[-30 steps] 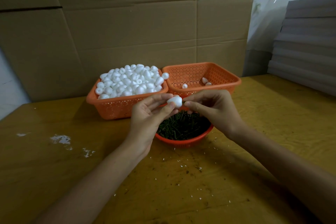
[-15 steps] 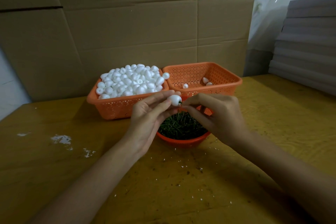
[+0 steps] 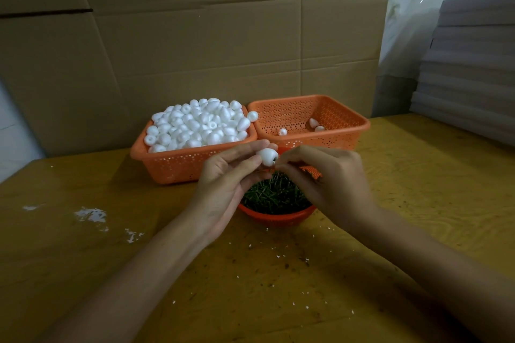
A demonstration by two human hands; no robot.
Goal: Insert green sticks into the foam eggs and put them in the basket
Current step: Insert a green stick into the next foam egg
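- The left forearm (image 3: 133, 273) comes in from 7 o'clock, wrist straight, palm turned toward 3 o'clock.
- The left hand (image 3: 228, 178) holds a foam egg (image 3: 266, 155) between thumb and curled fingertips, at the centre of the view.
- The right forearm (image 3: 418, 267) comes in from 4 o'clock, back of the hand up.
- The right hand (image 3: 327, 181) pinches a dark stick (image 3: 276, 159) at the egg's 3 o'clock end, its other fingers curled beneath.
- The two hands meet fingertip to fingertip.

The egg (image 3: 266, 155) in the left grip (image 3: 228, 184) is matt white foam. Behind the grip, the baskets (image 3: 178, 167) are perforated orange plastic. Below it, the bench (image 3: 418, 189) is smooth wood with a soft shine.
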